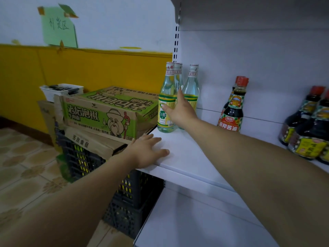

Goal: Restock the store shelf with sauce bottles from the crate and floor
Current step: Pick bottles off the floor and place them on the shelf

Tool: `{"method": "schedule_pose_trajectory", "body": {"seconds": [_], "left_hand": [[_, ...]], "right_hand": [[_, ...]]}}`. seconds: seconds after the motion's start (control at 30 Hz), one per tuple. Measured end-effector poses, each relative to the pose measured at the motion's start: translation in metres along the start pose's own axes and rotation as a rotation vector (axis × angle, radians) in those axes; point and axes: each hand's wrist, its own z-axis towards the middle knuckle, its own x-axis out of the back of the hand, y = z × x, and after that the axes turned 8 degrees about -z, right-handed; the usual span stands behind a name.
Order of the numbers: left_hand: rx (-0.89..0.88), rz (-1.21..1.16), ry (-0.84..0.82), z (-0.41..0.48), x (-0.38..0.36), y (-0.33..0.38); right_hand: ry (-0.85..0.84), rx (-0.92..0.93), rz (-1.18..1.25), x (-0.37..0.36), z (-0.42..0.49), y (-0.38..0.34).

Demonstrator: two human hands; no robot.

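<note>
At the shelf (187,157), the right hand (179,111) lies open-fingered against the upright front white vinegar bottle (166,106) at the far left end, not closed round it, while the left hand (147,150) rests flat and empty on the near edge.

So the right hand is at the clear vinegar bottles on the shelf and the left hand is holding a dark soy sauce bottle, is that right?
Not quite. The head view shows the right hand at the clear vinegar bottles on the shelf, but the left hand holds nothing: it rests flat, palm down, on the shelf's front corner. The dark soy sauce bottles stand untouched further right.
</note>
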Motion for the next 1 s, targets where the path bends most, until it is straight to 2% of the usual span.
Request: {"method": "schedule_pose_trajectory", "body": {"seconds": [0.13,0.3,0.4,0.57,0.77,1.0], "left_hand": [[0.066,-0.054,0.054,-0.034,0.019,-0.009],[0.14,-0.111,0.022,-0.11,0.019,-0.019],[0.256,-0.091,0.011,-0.161,0.006,-0.029],[0.442,-0.034,0.002,-0.249,-0.025,-0.067],[0.685,-0.108,-0.029,-0.344,-0.071,-0.125],[0.882,-0.264,-0.067,-0.4,-0.129,-0.191]], "right_hand": [[-0.049,0.069,-0.114,0.016,-0.044,-0.004],[-0.235,0.155,-0.17,0.018,-0.108,-0.025],[-0.351,0.244,-0.211,0.003,-0.151,-0.044],[-0.537,0.349,-0.249,-0.044,-0.218,-0.07],[-0.724,0.43,-0.263,-0.12,-0.297,-0.081],[-0.921,0.413,-0.337,-0.206,-0.343,-0.07]]}}
